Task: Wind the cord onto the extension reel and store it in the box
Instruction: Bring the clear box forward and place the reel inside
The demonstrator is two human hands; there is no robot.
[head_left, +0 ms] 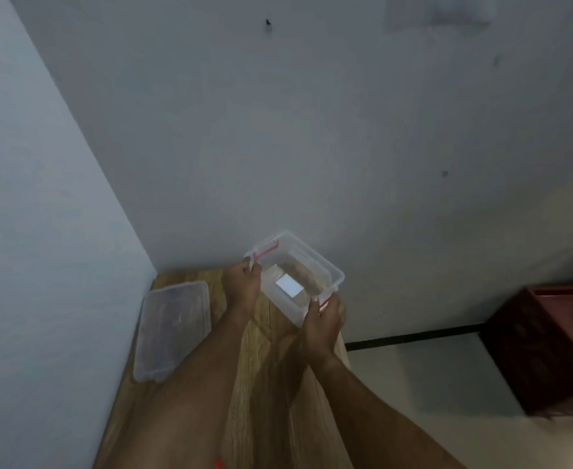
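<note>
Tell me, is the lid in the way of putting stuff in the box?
No. The lid lies on the table, left of the box. Left hand and right hand grip the open box's ends. No reel is in view.

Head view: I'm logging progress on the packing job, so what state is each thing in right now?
Box: open, no lid on, held tilted at both ends.
Lid: off, lying flat on the wooden table to the left.
Left hand: gripping the box's far-left end.
Right hand: gripping the near-right end.
Reel and cord: not in view.
</note>
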